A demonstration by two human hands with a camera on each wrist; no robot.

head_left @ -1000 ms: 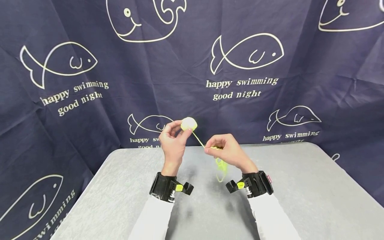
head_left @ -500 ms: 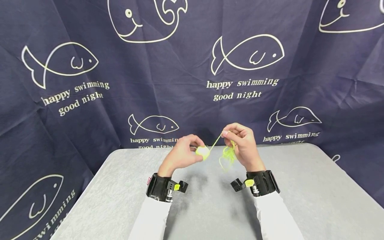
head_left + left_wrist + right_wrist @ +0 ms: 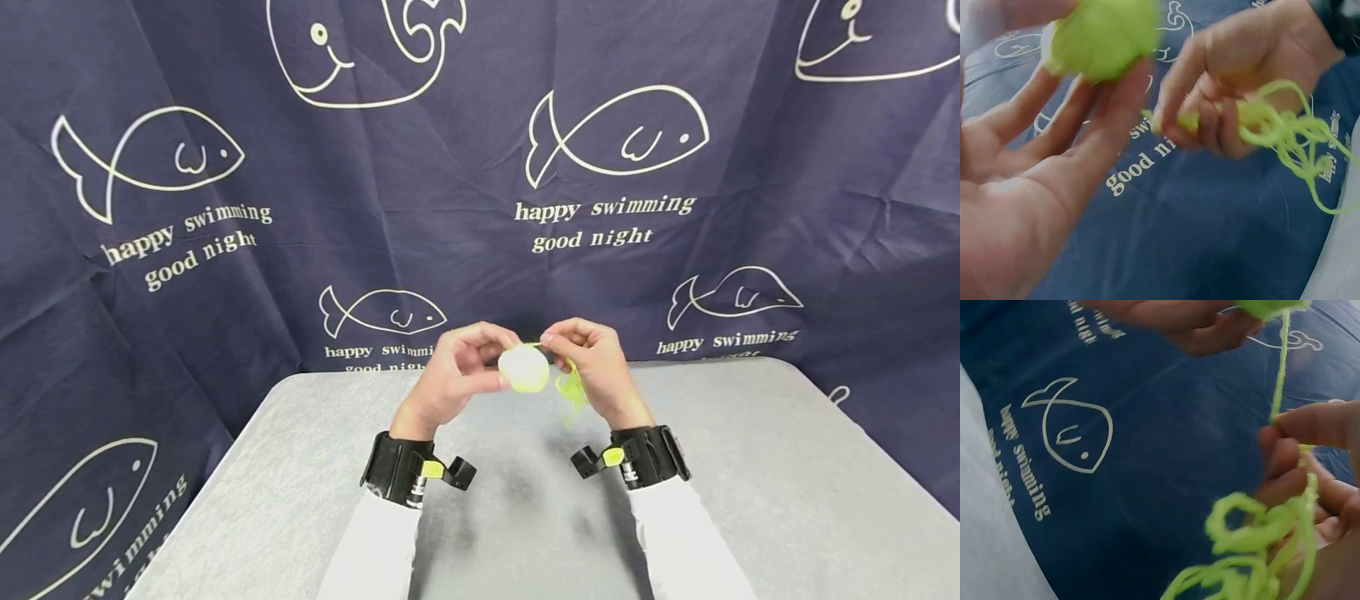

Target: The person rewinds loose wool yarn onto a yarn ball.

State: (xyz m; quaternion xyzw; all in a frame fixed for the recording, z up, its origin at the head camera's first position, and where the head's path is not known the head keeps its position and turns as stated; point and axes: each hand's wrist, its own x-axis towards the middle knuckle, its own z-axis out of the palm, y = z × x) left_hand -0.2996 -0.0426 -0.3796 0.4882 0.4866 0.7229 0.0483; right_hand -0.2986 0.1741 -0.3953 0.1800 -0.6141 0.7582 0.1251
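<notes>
My left hand (image 3: 453, 375) holds a yellow-green ball of yarn (image 3: 524, 369) between thumb and fingers, above the far part of the table. In the left wrist view the yarn ball (image 3: 1107, 37) looks blurred near the top. A short taut strand (image 3: 1281, 369) runs from it to my right hand (image 3: 596, 367), which pinches the yarn between thumb and forefinger. Loose loops of yarn (image 3: 1241, 531) hang below the right hand, partly gathered in its curled fingers. In the head view the hands are close together, with the ball between them.
A grey table (image 3: 300, 467) lies under both forearms. Behind it hangs a dark blue cloth (image 3: 465, 208) printed with white fish and lettering. Black wrist straps (image 3: 397, 471) with small cameras sit on both wrists.
The left hand with the yarn ball has come down and to the right, turning the ball. The right hand has shifted up and rightward overall, and the strand between them is now shorter.
</notes>
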